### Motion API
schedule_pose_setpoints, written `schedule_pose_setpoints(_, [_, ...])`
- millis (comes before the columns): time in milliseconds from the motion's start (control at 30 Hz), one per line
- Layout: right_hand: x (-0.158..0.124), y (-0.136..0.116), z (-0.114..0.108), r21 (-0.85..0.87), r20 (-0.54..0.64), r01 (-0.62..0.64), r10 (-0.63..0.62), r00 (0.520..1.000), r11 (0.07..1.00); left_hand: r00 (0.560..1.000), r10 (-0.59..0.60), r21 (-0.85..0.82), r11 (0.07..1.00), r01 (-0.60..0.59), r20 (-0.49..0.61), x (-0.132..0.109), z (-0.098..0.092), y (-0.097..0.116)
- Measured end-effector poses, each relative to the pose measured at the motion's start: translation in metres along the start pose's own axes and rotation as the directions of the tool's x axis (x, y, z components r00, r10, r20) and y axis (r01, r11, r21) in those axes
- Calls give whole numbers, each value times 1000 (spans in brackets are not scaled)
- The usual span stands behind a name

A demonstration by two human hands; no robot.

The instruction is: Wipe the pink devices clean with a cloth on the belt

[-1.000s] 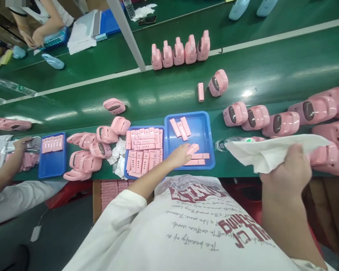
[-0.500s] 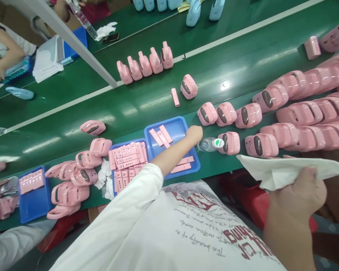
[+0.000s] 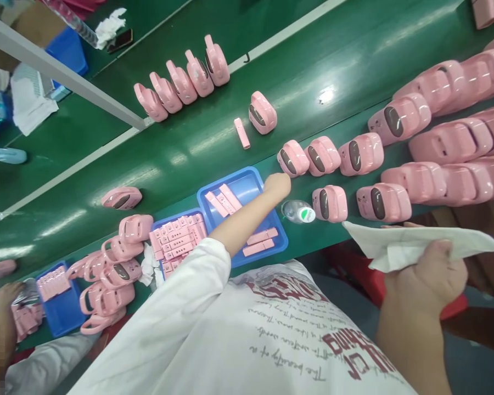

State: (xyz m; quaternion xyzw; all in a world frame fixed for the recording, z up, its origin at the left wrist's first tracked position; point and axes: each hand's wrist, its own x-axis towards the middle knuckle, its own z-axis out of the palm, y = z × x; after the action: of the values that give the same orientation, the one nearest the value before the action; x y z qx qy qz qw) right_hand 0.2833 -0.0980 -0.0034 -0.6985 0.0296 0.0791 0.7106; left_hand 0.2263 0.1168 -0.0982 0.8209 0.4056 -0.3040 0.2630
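My left hand (image 3: 277, 186) is closed, knuckles up, over the right rim of a blue tray (image 3: 253, 171). Its fingers curl out of sight, so anything in them is hidden. Under my left forearm, the tray holds several slim pink bars (image 3: 260, 236). Just right of this hand, a clear bottle with a white and green cap (image 3: 305, 214) lies tilted towards me. My right hand (image 3: 432, 274) grips a folded white cloth (image 3: 420, 241), thumb on top, in front of the table edge. Pink rounded casings with dark oval windows (image 3: 329, 204) stand beyond the cloth.
Another blue tray packed with pink bars (image 3: 177, 236) adjoins on the left. Rows of pink casings (image 3: 448, 137) fill the right side. On the green belt (image 3: 197, 148) lie a casing and a bar. A co-worker's hand (image 3: 4, 302) is at far left. A metal post (image 3: 66, 71) slants across.
The view has shifted and turned slightly, moving the left-hand things down and the belt's casings up-left. My left hand stays by the tray rim; my right hand still holds the cloth.
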Motion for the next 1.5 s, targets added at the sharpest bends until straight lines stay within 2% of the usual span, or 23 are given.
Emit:
schedule_pose_setpoints(133, [-4, 3, 3, 40, 31, -34, 32, 999, 999, 999, -20, -102, 995, 16, -45, 5, -2, -12])
schedule_pose_setpoints(233, [-8, 3, 3, 85, 33, -40, 37, 999, 996, 997, -30, -204, 979, 14, -76, -5, 0, -26])
schedule_pose_setpoints(333, [-9, 4, 1, 124, 14, -51, 50, 999, 991, 994, -1, -361, 932, -40, -114, -31, 0, -53])
schedule_pose_setpoints(433, [-7, 4, 2, 196, -35, -52, 60, 998, 979, 984, 57, -541, 829, -141, -168, -72, 4, -84])
schedule_pose_setpoints(467, [-7, 3, 3, 222, -48, -64, 77, 996, 973, 979, 58, -614, 771, -169, -197, -88, 7, -92])
schedule_pose_setpoints(500, [-7, 1, 6, 247, -44, -96, 110, 993, 964, 973, 45, -718, 668, -198, -227, -105, 11, -98])
schedule_pose_setpoints(567, [-8, -4, 14, 290, 6, -217, 225, 974, 932, 969, -19, -951, 198, -237, -246, -140, 19, -105])
schedule_pose_setpoints(600, [-10, -8, 18, 304, 42, -285, 286, 957, 909, 970, -25, -970, -25, -241, -241, -156, 23, -106])
schedule_pose_setpoints(633, [-14, -12, 23, 310, 84, -344, 335, 939, 886, 972, -19, -952, -197, -233, -234, -172, 27, -105])
schedule_pose_setpoints(667, [-18, -15, 28, 305, 126, -386, 365, 923, 871, 972, -9, -925, -306, -226, -234, -186, 30, -104])
schedule_pose_setpoints(700, [-22, -18, 32, 295, 165, -413, 380, 910, 862, 971, -1, -899, -377, -222, -240, -198, 33, -102])
schedule_pose_setpoints(767, [-32, -22, 38, 274, 233, -431, 376, 897, 860, 969, -3, -859, -462, -220, -246, -217, 36, -98])
schedule_pose_setpoints(900, [-50, -20, 44, 224, 412, -464, 349, 842, 857, 977, -16, -820, -540, -189, -215, -236, 39, -93])
schedule_pose_setpoints(1033, [-65, -17, 48, 175, 447, -461, 347, 824, 870, 984, 10, -823, -550, -141, -176, -247, 44, -93])
schedule_pose_setpoints(1167, [-78, -19, 49, 129, 518, -444, 321, 793, 887, 976, 14, -866, -464, -186, -217, -245, 53, -97])
schedule_pose_setpoints(1200, [-80, -20, 48, 131, 532, -421, 294, 794, 898, 974, -11, -897, -388, -214, -227, -239, 56, -98])
schedule_pose_setpoints(1233, [-81, -20, 46, 138, 544, -396, 264, 797, 908, 973, -49, -934, -274, -229, -225, -229, 59, -99])
schedule_pose_setpoints(1267, [-82, -19, 44, 148, 547, -372, 238, 803, 916, 973, -92, -964, -140, -224, -213, -217, 62, -101])
schedule_pose_setpoints(1300, [-81, -17, 41, 159, 538, -352, 218, 814, 922, 970, -155, -982, 46, -183, -188, -202, 65, -102])
schedule_pose_setpoints(1333, [-80, -15, 38, 168, 517, -337, 208, 831, 926, 965, -201, -979, 146, -142, -170, -186, 69, -103])
schedule_pose_setpoints(1433, [-76, -6, 29, 172, 415, -330, 235, 879, 928, 946, -273, -940, 332, -76, -173, -134, 77, -106])
schedule_pose_setpoints(1500, [-74, 0, 25, 158, 373, -354, 276, 886, 922, 920, -325, -879, 476, -40, -218, -105, 79, -108])
